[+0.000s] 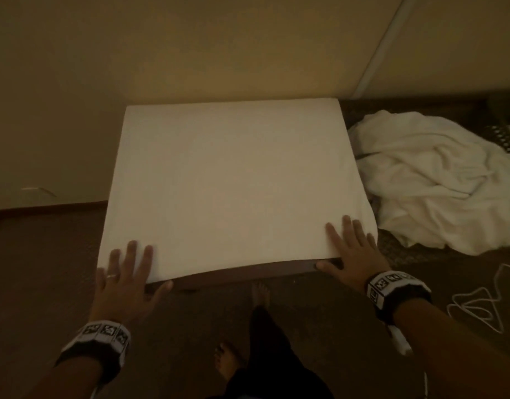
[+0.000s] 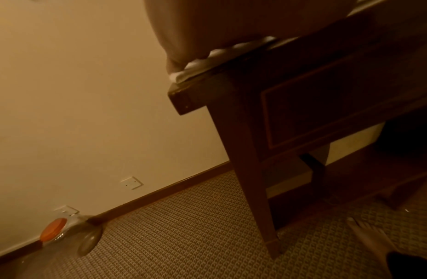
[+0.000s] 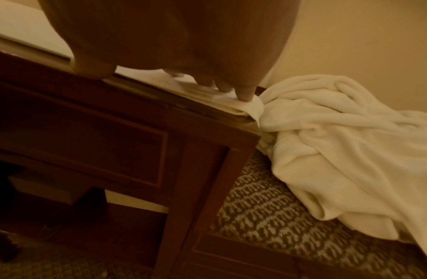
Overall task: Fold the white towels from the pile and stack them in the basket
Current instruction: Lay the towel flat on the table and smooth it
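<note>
I stood over a dark wooden table (image 1: 248,270) set against a cream wall (image 1: 190,47), with a white towel (image 1: 230,180) spread flat across its top. The towel covered nearly the whole surface, its near edge just short of the table's front rim, its near right corner drooping slightly over the side.

My left hand (image 1: 127,272) lay flat on the towel's near left corner, fingers straight and spread, thumb hanging over the table's front edge. It gripped nothing. My right hand (image 1: 350,249) pressed the near right corner the same way, fingers extended on the cloth, thumb along the front rim, likewise not clutching anything. The right wrist view showed my fingertips (image 3: 245,94) pushing down on layered towel edges at the table's corner. The left wrist view showed bunched cloth edges under my palm at the opposite corner.

The pile of unfolded white towels (image 1: 438,180) lay crumpled on patterned carpet (image 3: 262,213) just beside the table, to its right, touching that side. Part of a dark woven basket (image 1: 507,139) showed behind the pile at the far right edge.

A white cord (image 1: 478,303) trailed on the floor near my right wrist. A clear jar with an orange lid (image 2: 53,229) lay on its side by the skirting board to the left. My bare feet (image 1: 259,292) were on the floor below the table.
</note>
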Action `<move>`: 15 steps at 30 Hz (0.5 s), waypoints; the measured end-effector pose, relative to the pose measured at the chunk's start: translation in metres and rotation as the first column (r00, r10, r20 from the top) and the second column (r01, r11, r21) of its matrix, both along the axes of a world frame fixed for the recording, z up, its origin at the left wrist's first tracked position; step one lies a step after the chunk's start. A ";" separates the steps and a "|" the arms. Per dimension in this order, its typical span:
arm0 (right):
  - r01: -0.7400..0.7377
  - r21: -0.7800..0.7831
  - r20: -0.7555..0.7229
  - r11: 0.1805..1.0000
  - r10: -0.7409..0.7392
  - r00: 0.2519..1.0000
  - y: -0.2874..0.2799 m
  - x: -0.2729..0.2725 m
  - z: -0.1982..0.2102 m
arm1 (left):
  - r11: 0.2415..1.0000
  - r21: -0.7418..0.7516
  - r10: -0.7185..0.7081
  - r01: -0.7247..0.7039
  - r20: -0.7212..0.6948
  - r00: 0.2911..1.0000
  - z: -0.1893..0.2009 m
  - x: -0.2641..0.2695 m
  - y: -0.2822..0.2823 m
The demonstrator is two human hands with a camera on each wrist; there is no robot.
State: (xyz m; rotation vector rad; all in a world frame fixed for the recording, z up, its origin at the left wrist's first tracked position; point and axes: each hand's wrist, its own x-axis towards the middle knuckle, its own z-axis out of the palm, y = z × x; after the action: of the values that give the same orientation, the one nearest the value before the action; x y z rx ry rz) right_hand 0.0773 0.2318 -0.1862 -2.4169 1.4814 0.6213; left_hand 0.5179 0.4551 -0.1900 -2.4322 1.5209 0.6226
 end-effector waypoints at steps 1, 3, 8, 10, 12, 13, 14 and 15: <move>-0.002 0.005 0.003 1.000 0.002 1.000 0.004 -0.003 0.002 | 1.000 0.019 -0.002 0.002 0.007 1.000 0.002 -0.003 0.004; 0.002 0.012 0.009 1.000 -0.002 1.000 0.015 -0.008 0.004 | 0.997 0.078 -0.003 0.002 0.023 1.000 0.007 -0.011 0.012; 0.346 -0.001 0.423 0.938 -0.313 0.850 0.021 -0.010 0.031 | 0.994 0.006 0.108 -0.108 0.053 0.993 0.028 -0.022 -0.001; 0.572 -0.056 0.562 0.818 -0.448 0.695 0.005 -0.019 0.033 | 0.987 -0.120 0.120 -0.109 0.088 0.989 0.028 -0.024 -0.019; 0.722 -0.027 0.553 0.692 -0.591 0.588 -0.009 -0.030 0.028 | 0.966 -0.227 0.143 -0.126 0.062 0.988 0.018 -0.026 -0.038; 0.770 0.048 0.501 0.637 -0.682 0.533 -0.015 -0.037 0.021 | 0.953 -0.255 0.173 -0.161 0.023 0.985 0.011 -0.028 -0.046; 0.795 0.138 0.433 0.590 -0.758 0.488 -0.017 -0.041 0.017 | 0.941 -0.266 0.212 -0.209 -0.017 0.977 0.004 -0.029 -0.054; 0.799 0.212 0.375 0.563 -0.802 0.466 -0.019 -0.045 0.011 | 0.928 -0.277 0.249 -0.250 -0.040 0.968 -0.003 -0.032 -0.060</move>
State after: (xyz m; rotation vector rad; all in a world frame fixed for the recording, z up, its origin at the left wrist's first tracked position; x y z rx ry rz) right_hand 0.0327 0.2124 -0.1748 -1.3629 2.0886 -0.1438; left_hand 0.4860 0.3949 -0.1925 -2.8718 1.3936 0.4826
